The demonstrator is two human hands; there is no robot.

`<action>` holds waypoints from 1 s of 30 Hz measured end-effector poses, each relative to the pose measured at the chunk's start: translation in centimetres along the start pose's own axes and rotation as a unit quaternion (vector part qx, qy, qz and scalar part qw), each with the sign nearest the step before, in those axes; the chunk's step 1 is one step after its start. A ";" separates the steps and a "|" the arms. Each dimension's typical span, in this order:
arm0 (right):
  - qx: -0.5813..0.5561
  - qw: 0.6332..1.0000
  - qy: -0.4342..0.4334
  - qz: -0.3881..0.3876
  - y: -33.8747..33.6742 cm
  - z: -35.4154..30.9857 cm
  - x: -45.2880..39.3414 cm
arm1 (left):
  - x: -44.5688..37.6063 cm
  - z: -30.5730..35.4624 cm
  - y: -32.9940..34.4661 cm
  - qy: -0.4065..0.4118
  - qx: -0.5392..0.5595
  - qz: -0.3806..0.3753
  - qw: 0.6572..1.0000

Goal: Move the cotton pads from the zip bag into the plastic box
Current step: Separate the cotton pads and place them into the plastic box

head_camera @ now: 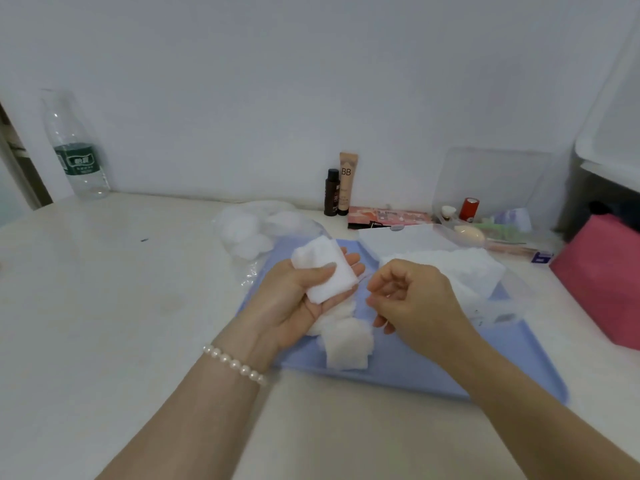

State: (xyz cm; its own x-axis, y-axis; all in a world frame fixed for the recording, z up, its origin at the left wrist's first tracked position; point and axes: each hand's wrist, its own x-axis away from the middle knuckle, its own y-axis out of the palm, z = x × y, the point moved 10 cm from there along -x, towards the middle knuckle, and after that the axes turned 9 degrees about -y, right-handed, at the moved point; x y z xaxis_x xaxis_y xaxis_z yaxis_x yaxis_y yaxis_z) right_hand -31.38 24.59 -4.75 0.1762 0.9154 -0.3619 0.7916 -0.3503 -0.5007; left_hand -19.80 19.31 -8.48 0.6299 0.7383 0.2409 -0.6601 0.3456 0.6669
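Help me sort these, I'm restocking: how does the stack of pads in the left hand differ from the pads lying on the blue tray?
The stack of pads is neat, squared and lifted in the left hand, thumb on top. The loose pads lie scattered, overlapping and uneven on the blue tray, untouched. Both are white cotton.

two hands (301,299) (412,299), one water bottle (74,147), two cosmetic tubes (331,192) (347,183), one blue tray (450,368).
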 end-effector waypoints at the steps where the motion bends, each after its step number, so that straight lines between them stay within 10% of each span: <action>1: 0.033 0.999 -0.015 -0.010 0.3 -0.2 0.0 | 0.1 0.1 0.0 -0.007 0.002 -0.008 1.000; 12: 0.095 0.987 0.029 -0.125 4.8 1.0 2.7 | 0.7 0.3 0.0 -0.030 0.010 -0.042 0.999; 18: 0.056 0.997 -0.011 -0.047 2.0 -0.4 1.1 | 0.7 0.2 0.4 -0.029 0.010 -0.054 0.998; 24: -0.215 0.977 0.007 -0.011 -2.0 -2.5 -0.5 | 0.3 -1.5 1.3 -0.050 -0.033 -0.081 0.995; 30: -0.198 0.980 -0.003 0.034 -3.8 -1.7 -1.1 | 0.5 -3.1 2.1 -0.082 -0.049 -0.076 0.992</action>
State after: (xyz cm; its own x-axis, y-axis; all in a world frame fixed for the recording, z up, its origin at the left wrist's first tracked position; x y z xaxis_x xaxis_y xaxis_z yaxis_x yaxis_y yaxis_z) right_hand -33.57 25.28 -1.14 0.2333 0.8910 -0.3895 0.9433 -0.3047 -0.1319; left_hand -22.14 22.17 -9.17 0.7788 0.5710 0.2596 -0.5831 0.5065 0.6352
